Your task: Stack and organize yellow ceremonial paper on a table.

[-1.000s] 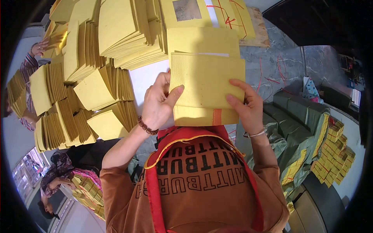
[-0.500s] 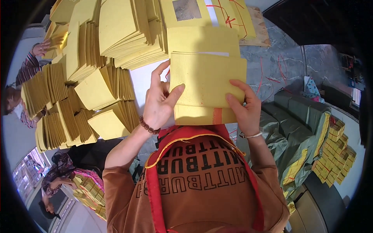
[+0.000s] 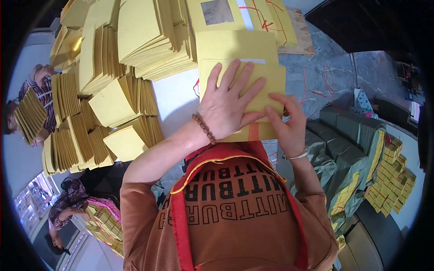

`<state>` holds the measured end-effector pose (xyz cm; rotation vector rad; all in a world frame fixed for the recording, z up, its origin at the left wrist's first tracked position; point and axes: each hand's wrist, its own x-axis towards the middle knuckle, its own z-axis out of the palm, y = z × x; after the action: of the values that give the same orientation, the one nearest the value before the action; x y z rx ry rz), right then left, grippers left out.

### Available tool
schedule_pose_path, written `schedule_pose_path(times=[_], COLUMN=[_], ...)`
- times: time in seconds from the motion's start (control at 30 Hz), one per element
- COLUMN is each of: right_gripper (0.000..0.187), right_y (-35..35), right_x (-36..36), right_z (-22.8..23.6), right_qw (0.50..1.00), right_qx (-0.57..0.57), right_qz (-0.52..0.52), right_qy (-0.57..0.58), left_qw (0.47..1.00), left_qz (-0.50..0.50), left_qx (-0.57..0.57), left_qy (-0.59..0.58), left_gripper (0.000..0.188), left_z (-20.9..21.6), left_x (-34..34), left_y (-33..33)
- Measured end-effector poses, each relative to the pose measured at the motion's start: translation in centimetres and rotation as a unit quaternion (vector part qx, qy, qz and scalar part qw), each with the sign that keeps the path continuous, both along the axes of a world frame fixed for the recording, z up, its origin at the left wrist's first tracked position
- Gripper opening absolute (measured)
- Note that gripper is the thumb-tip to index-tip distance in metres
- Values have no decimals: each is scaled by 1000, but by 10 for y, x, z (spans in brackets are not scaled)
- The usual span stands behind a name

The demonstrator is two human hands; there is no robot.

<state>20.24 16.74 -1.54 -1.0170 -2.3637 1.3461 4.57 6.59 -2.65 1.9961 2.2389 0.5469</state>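
Observation:
A stack of yellow paper sheets (image 3: 270,77) lies right in front of me, slightly fanned, with an orange strip (image 3: 256,132) across its near part. My left hand (image 3: 228,101) rests flat on the top sheet, fingers spread and pointing away from me. At the right edge of the same stack, my right hand (image 3: 288,122) is closed on the paper, thumb and index finger at the edge; its other fingers are curled and partly hidden. Beyond it lies another yellow sheet or stack (image 3: 235,43), with a white strip showing between the two.
Many yellow paper bundles (image 3: 144,40) crowd the table's left side. Bundles tied with red string (image 3: 278,22) sit at the far end. Dark green covered piles (image 3: 339,131) stand to the right, near stacked yellow bundles (image 3: 391,176). A person in striped sleeves (image 3: 49,95) handles bundles at left.
My left hand has moved from the stack's left edge onto its top and spread flat. My right hand stays at the right edge. The person at left has lifted a paper bundle.

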Motion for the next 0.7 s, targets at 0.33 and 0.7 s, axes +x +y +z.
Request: schedule_pose_path(times=[0.33,0.7], right_gripper=[67,61], right_y=[1,1], right_x=[-8,-15], right_z=[-25,-17], right_qw=[938,950], right_qx=[293,243], right_qz=[178,190], right_qy=[-53,-55], left_qw=[1000,999], left_qz=[5,-43], left_qx=[4,-2], left_qy=[-10,-17], left_gripper=[58,55], left_z=[-5,22], left_x=[-2,-2], left_y=[-1,-34])
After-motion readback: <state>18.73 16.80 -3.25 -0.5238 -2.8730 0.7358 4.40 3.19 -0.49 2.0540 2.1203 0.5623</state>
